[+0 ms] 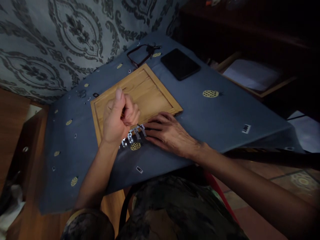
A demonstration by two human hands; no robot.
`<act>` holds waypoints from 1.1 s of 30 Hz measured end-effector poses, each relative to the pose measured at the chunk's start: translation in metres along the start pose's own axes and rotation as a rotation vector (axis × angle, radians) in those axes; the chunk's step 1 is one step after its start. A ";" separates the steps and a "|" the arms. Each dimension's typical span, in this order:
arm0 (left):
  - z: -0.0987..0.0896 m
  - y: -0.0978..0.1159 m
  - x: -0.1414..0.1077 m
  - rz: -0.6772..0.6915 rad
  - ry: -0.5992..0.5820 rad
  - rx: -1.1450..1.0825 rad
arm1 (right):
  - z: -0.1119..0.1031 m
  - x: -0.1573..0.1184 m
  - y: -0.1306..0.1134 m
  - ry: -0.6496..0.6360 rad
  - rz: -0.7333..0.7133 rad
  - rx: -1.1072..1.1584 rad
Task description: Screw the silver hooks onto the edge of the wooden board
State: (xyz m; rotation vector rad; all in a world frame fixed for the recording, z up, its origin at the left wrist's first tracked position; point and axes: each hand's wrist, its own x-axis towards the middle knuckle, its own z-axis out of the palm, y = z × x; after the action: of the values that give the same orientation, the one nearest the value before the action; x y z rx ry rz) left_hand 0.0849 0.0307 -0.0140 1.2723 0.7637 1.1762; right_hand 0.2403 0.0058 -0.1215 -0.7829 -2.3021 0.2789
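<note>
1. While the left hand (121, 116) was closed in a fist around a dark item (123, 113), mostly hidden by the fingers, it hovered over the wooden panel (147, 90).
2. The right hand (172, 135) lay with its fingers extended at the panel's near edge, beside the metal fittings (130, 137); whether it pinched anything, I cannot tell.
3. The panel rested on the blue tablecloth (212, 123), with glasses (132, 62) and a black tablet (180, 64) near its far side.

The left hand (121, 116) is curled, thumb up; the right hand (171, 136) extends palm-down.
</note>
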 end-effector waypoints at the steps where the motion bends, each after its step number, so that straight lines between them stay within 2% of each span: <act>1: 0.001 -0.001 -0.001 0.023 0.010 0.003 | 0.000 0.000 0.000 -0.002 -0.001 -0.001; 8: 0.012 -0.009 -0.013 0.209 0.288 0.018 | -0.002 0.001 -0.001 -0.026 -0.001 0.014; 13: 0.016 -0.011 -0.015 0.249 0.376 0.029 | -0.002 0.001 -0.001 -0.026 -0.003 0.020; 17: 0.019 -0.010 -0.012 0.210 0.322 -0.001 | -0.002 0.001 -0.001 -0.036 0.004 0.009; 22: 0.016 -0.010 -0.007 0.186 0.172 -0.014 | -0.004 0.002 -0.002 -0.044 0.015 0.008; 27: 0.014 -0.010 -0.013 0.153 0.138 0.011 | -0.004 0.001 -0.001 -0.051 0.022 0.023; 33: 0.014 -0.007 -0.014 0.137 0.014 0.070 | -0.003 0.002 -0.002 -0.039 0.015 0.016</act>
State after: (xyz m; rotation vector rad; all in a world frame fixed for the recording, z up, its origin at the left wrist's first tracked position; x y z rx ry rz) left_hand 0.0960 0.0135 -0.0210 1.3936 0.7427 1.2789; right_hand 0.2408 0.0055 -0.1175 -0.7939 -2.3282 0.3213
